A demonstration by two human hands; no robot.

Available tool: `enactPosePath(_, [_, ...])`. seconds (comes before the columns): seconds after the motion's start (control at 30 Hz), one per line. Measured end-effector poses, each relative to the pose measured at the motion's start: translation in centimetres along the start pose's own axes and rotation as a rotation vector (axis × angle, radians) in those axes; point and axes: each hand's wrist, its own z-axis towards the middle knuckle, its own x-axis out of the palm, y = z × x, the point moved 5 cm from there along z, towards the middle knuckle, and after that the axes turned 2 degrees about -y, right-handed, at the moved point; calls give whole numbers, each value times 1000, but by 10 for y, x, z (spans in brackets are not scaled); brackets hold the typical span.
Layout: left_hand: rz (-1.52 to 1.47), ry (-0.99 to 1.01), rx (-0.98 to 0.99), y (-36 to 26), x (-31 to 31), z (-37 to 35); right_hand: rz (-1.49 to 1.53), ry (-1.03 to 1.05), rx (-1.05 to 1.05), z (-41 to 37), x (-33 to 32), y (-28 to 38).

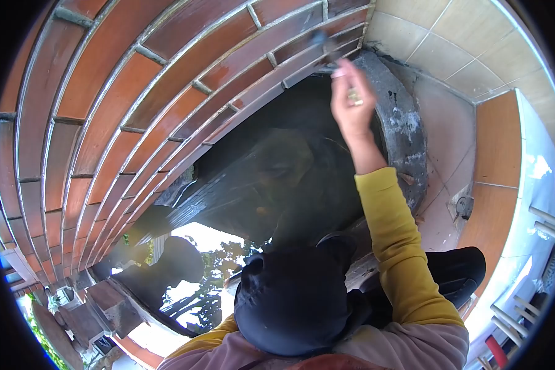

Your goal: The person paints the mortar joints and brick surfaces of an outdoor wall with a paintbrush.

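My right hand (354,98) is stretched out over the far end of a pond of dark water (290,160), its fingers closed round a slim tool (327,46). The tool's dark bluish end is smeared by motion and overlaps the lower rows of the red brick wall (228,49); its kind cannot be made out. Something small and yellowish (354,95) shows in the palm. A yellow sleeve (388,228) covers my right arm. Of my left arm only a bit of yellow sleeve (209,333) shows, and the hand is hidden behind a dark rounded cloth shape (296,302).
A grey concrete rim (407,123) curves along the pond's right side. Beyond it lie pinkish floor tiles (441,160) and an orange-tiled step (496,135). Beige wall tiles (450,37) fill the upper right corner. Dark stonework (105,305) stands at lower left.
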Motion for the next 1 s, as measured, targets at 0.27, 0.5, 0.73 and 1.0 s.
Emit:
enactPosePath(0.27, [11, -8, 5, 0, 5, 5, 219, 392, -291, -77, 65, 114])
enactPosePath(0.5, [15, -24, -8, 2, 3, -1, 347, 367, -151, -69, 66, 71])
enactPosePath(0.73, [3, -37, 1, 4, 13, -2, -157, -75, 79, -39, 4, 1])
enactPosePath(1.0, [-6, -55, 4, 8, 14, -16, 491, 647, -326, -186, 120, 173])
